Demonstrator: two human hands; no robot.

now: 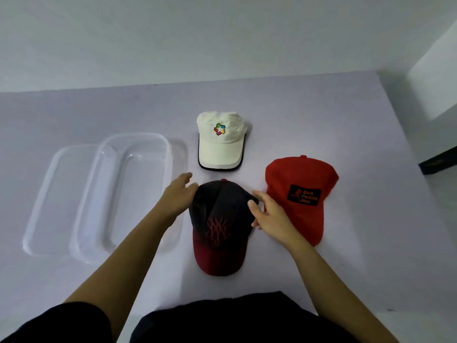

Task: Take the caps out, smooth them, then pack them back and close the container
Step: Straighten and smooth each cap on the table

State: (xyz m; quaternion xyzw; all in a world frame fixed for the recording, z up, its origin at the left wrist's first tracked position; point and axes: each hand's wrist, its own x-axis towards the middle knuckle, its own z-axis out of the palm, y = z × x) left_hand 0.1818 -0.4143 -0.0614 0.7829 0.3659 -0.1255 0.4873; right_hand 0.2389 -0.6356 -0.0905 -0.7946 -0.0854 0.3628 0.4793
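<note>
A: Where's the cap being worked on?

B: The dark cap (pixel 220 219), navy crown fading to a maroon brim, lies flat on the table (pixel 346 115) with the brim toward the person. Both hands are on its crown. The left hand (pixel 179 196) lies against the crown's left edge, fingers loosely spread and not closed around anything. The right hand (pixel 265 212) has its thumb on top of the crown's right edge and fingers along the side, a light pinch on the fabric.

A: So which step is this?

B: I'd judge smoothing. All three caps are out, and the container is empty.

A: What's around the grip?

B: Just beyond the right hand, touching or nearly touching its fingers, lies the red cap (pixel 300 194) with a black patch. Past both hands, further up the table, sits the white cap (pixel 220 142) with a coloured logo, apart from the dark one. Just outside the left hand is the clear container (pixel 131 194), open, and the lid (pixel 49 199) lies beyond it, partly under or against its far side; I cannot tell which.

A: And the next move?

B: Probably pressing the crown flat from both sides, then lifting the cap leftward into the container. The soft crown may crumple again if gripped hard.
</note>
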